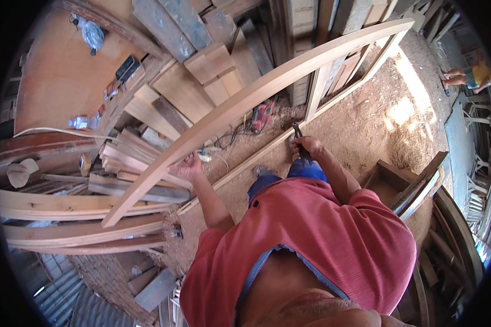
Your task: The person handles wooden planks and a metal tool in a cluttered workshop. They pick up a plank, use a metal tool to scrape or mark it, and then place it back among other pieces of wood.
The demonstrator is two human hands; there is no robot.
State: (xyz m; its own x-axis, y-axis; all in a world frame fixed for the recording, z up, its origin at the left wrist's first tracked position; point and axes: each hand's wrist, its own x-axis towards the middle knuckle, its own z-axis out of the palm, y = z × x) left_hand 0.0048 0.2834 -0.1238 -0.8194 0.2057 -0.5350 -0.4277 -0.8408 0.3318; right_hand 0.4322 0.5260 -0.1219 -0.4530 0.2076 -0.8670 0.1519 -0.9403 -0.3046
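A long pale wooden frame (pixel 240 101) stretches from the lower left to the upper right in front of me. Its upper rail looks bowed, and short crosspieces join it to a thinner lower rail (pixel 256 156) near the right end. My left hand (pixel 187 168) is closed at the underside of the upper rail, left of the middle. In my right hand (pixel 312 145) is a pair of dark metal pincers (pixel 296 129), gripped with the jaws pointing away from me. The jaws are close to the lower rail, beside the foot of a crosspiece; whether they touch it I cannot tell.
Beyond the frame, a red power tool (pixel 263 115) with a cord lies on the sawdust floor (pixel 360 128). Stacked boards (pixel 183 90) fill the far side. Curved timbers (pixel 82 234) lie at left, with a wooden box-like piece (pixel 403 180) at right. Another person (pixel 469 77) is at far right.
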